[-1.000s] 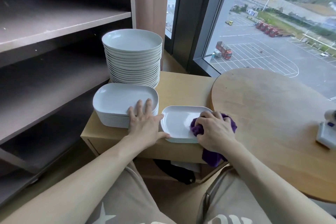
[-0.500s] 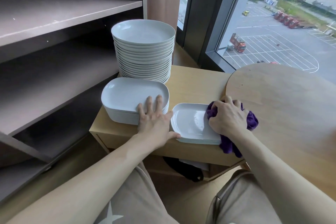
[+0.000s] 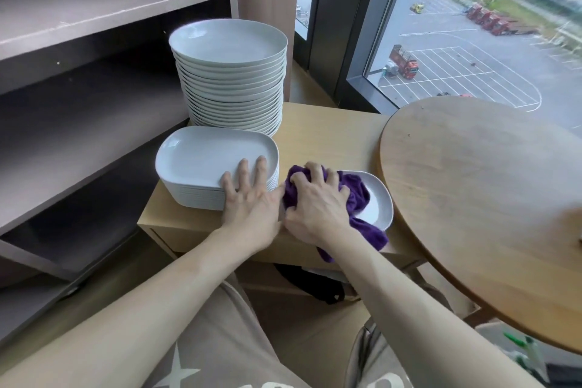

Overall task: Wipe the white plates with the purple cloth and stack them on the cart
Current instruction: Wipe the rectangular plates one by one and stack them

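Both my hands out in front, side by side.
My left hand (image 3: 252, 203) lies palm down, fingers straight and spread. Just beside it, my right hand (image 3: 318, 205) bunches the purple cloth (image 3: 359, 195) under curled fingers, knuckles up. Both bare forearms reach forward, converging at the wrists.

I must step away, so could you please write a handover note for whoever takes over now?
Left hand rests flat on the stack of oblong plates, on the cart.
Right hand grips the purple cloth, pressed on a single plate beside that stack.
A tall stack of round plates stands behind.
Done: cannot tell which stacks are wiped.
Left to do: finish wiping this plate, then stack it.
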`<state>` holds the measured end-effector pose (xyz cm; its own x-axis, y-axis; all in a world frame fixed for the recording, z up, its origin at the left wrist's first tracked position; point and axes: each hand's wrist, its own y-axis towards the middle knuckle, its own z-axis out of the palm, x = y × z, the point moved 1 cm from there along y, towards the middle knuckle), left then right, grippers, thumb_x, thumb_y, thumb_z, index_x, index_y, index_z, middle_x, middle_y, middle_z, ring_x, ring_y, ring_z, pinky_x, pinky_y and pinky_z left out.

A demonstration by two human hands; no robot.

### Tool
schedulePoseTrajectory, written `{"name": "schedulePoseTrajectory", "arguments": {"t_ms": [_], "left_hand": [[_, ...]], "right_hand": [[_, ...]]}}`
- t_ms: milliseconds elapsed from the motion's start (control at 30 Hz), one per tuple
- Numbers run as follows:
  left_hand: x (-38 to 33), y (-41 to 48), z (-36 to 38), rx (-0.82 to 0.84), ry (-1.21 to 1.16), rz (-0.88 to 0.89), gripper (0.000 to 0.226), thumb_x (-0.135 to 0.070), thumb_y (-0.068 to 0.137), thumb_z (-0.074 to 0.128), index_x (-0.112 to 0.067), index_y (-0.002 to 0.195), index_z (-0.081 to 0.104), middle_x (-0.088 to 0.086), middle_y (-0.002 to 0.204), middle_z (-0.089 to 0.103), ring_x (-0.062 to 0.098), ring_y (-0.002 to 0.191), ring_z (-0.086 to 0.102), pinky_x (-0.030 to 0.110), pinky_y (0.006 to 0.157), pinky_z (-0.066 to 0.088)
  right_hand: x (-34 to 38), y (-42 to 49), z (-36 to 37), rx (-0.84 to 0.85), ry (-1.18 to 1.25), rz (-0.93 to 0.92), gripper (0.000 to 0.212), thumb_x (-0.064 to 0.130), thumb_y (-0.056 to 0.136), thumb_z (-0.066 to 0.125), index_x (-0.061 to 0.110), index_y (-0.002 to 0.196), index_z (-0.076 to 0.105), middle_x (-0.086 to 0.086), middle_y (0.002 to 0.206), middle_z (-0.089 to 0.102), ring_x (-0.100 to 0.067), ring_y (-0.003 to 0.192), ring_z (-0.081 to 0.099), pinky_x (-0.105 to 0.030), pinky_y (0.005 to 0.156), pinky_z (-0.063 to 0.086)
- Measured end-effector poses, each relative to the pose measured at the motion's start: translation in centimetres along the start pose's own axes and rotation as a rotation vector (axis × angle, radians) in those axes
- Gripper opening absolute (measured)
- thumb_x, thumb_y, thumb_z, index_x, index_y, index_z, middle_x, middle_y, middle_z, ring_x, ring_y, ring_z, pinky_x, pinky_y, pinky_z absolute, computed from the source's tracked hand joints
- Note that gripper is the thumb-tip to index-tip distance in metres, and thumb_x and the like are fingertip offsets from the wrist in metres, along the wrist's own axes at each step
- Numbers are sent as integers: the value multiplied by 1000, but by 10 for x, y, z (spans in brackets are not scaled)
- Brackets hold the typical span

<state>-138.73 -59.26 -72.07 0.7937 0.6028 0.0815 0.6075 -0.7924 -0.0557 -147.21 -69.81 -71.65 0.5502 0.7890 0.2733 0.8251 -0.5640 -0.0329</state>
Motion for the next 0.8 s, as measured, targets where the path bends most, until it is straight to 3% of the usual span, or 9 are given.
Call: {"name": "schedulePoseTrajectory", "arguments": {"t_ms": [233, 367, 600, 800], "left_hand": [[0, 1, 0, 3, -8, 7, 66, -67, 90, 50, -45, 150, 32, 16, 164, -5, 45, 149, -4, 63, 113, 9], [0, 1, -1, 21, -13, -5, 70, -73, 86, 51, -45, 149, 35, 16, 164, -7, 45, 149, -5, 63, 113, 9], [-2, -1, -8, 83, -24, -13, 90, -93, 73, 44, -47, 150, 35, 16, 164, -8, 47, 148, -6, 65, 112, 8], [-2, -1, -7, 78, -33, -8, 91, -92, 74, 46, -46, 151, 34, 16, 165, -7, 46, 148, -5, 65, 114, 8]], "right_hand": [[-10, -16, -11, 85, -36, -57, 40, 45, 82, 51, 30, 119, 55, 3, 140, 39, -32, 122, 36, -49, 89, 35], [-16, -33, -7, 47, -85, -106, 34, 43, 81, 55, 33, 114, 59, 10, 133, 43, -27, 119, 38, -45, 84, 33], [-32, -40, -21, 69, -117, -95, 35, 45, 78, 52, 33, 109, 61, 11, 126, 46, -23, 115, 39, -46, 87, 36], [-74, -39, -36, 21, -126, 74, 37, 41, 77, 54, 37, 113, 61, 14, 127, 47, -22, 122, 39, -47, 95, 35]]}}
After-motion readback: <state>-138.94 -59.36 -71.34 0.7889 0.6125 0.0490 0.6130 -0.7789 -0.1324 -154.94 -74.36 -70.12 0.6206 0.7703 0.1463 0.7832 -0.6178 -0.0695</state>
